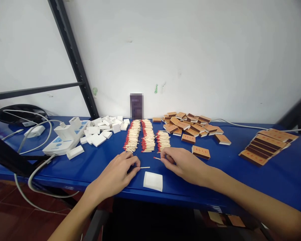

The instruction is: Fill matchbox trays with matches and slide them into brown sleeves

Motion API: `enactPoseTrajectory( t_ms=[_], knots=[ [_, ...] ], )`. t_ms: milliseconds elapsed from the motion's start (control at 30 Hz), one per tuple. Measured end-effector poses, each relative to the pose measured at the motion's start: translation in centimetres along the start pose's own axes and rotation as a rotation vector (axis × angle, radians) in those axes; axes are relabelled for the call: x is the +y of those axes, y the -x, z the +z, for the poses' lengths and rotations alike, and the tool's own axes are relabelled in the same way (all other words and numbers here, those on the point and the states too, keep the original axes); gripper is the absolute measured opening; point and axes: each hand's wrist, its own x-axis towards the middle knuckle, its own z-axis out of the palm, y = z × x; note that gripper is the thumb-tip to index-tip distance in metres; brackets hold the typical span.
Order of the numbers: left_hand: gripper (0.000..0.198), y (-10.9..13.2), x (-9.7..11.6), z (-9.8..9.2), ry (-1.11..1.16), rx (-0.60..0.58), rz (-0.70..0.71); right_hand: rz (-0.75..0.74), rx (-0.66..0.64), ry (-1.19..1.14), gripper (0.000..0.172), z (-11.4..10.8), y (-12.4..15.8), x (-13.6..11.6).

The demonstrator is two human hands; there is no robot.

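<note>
Between the thumb and fingers of my left hand (119, 169) a single matchstick (144, 167) sticks out to the right. My right hand (179, 163) pinches another match (157, 158), its red head pointing left. Just in front of both hands lies a white matchbox tray (153, 181), open side up, with nothing visible in it. Beyond the hands, red-headed matches are laid in three piles: a left pile (132, 135), a middle pile (147, 135) and a shorter right pile (163, 141).
White trays (98, 140) are heaped at the back left, beside a power strip (62, 144) with cables. Brown matchboxes (190, 124) are heaped at the back right; flat sleeves (266, 145) lie farther right. A dark metal post (72, 57) rises behind the blue table (228, 167).
</note>
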Motion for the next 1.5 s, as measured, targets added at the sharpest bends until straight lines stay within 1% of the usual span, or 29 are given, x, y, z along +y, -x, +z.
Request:
enactPoseTrajectory(
  t_ms=[67,100,167,200,267,300,367,433,467,533,633,700,767,833,900,967,1033,1100,1167,1233,1300,1367,1433,1500],
  knots=[
    [0.022,-0.1,0.0,0.3,-0.011,-0.018,-0.014,-0.011,0.031,-0.058,0.016,-0.1,0.8,-1.8],
    [0.022,-0.2,0.0,0.4,-0.017,-0.018,-0.018,-0.029,0.020,-0.073,0.015,-0.1,1.2,-2.6],
    [0.021,-0.3,0.0,0.4,-0.012,0.015,-0.019,-0.047,-0.029,-0.091,0.014,-0.1,1.7,-3.4],
    [0.021,-0.3,0.1,0.3,0.006,0.041,-0.019,-0.040,-0.047,-0.093,0.015,-0.2,1.8,-3.4],
    [0.022,-0.1,0.8,-0.2,0.073,0.072,-0.016,0.011,-0.039,-0.063,0.017,-0.6,1.8,-2.4],
    [0.022,0.0,1.2,-0.4,0.112,0.064,-0.010,0.041,-0.020,-0.028,0.018,-0.8,1.6,-1.5],
    [0.020,0.1,2.1,-0.8,0.169,0.009,0.017,0.087,0.018,0.084,0.016,-1.0,1.2,0.8],
    [0.018,0.1,2.8,-0.9,0.189,-0.027,0.040,0.091,0.004,0.157,0.016,-1.0,0.7,3.0],
    [0.018,0.0,2.9,-0.8,0.190,-0.019,0.036,0.087,-0.011,0.174,0.017,-0.8,0.5,3.9],
    [0.018,-0.3,2.7,-0.3,0.191,0.051,-0.004,0.073,-0.047,0.185,0.021,-0.4,0.3,5.1],
    [0.019,-0.7,1.8,0.7,0.199,0.241,-0.045,0.066,-0.091,0.177,0.028,0.1,0.3,5.7],
    [0.018,-0.9,1.2,1.1,0.181,0.373,0.001,0.060,-0.103,0.165,0.029,0.2,0.3,5.6],
    [0.018,-0.9,0.8,1.2,0.148,0.431,0.074,0.049,-0.103,0.150,0.025,0.1,0.2,5.4],
    [0.019,-0.8,0.4,1.0,0.141,0.396,0.099,0.038,-0.106,0.140,0.024,0.0,0.1,5.4],
    [0.024,-0.7,0.0,0.6,0.171,0.333,0.058,0.036,-0.120,0.141,0.025,0.0,0.0,5.4],
    [0.036,-0.7,-0.5,0.4,0.218,0.294,-0.002,0.036,-0.128,0.148,0.028,0.0,-0.2,5.1],
    [0.049,-0.7,-1.0,0.5,0.241,0.255,-0.042,0.028,-0.124,0.167,0.028,-0.1,-0.2,4.4],
    [0.056,-0.6,-1.4,0.7,0.219,0.208,-0.065,0.020,-0.104,0.166,0.024,-0.3,0.0,3.0],
    [0.052,-0.5,-1.5,0.9,0.187,0.166,-0.060,0.006,-0.075,0.102,0.019,-0.5,0.3,1.2],
    [0.041,-0.5,-1.3,0.8,0.186,0.131,-0.030,-0.031,-0.052,-0.014,0.014,-0.6,0.7,-0.7],
    [0.032,-0.4,-0.9,0.5,0.212,0.088,0.016,-0.065,-0.077,-0.092,0.011,-0.6,1.0,-2.2],
    [0.026,-0.5,-0.5,0.2,0.230,0.071,0.033,-0.078,-0.125,-0.142,0.012,-0.6,1.3,-3.0],
    [0.027,-0.6,-0.5,-0.2,0.208,0.085,-0.029,-0.059,-0.142,-0.165,0.013,-0.8,1.5,-3.3],
    [0.028,-0.6,-0.9,-0.6,0.135,0.092,-0.149,-0.040,-0.133,-0.162,0.014,-1.0,1.8,-3.2]
  ],
)
